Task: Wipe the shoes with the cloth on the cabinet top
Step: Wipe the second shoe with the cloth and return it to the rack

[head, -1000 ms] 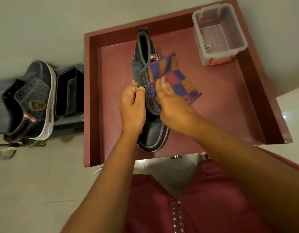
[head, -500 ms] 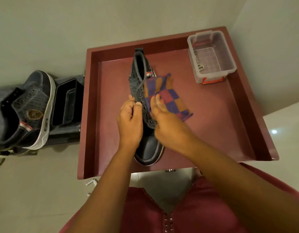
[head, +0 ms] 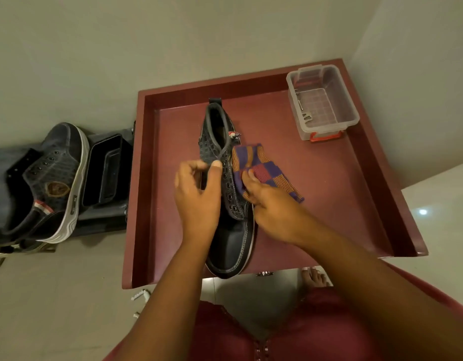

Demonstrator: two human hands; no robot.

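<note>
Fingers of the left hand [head: 196, 194] are now pinching the shoe [head: 226, 204] lace clear (right hand [head: 267, 201] gripping the cloth [head: 261, 170]), so wiping is paused.

Left hand [head: 196, 194] and right hand [head: 270, 201] cover the shoe [head: 229, 243] mid-section beneath their grip; cloth [head: 267, 169] partly hidden under the right fingers; second shoe [head: 43, 183] cut off left.
</note>
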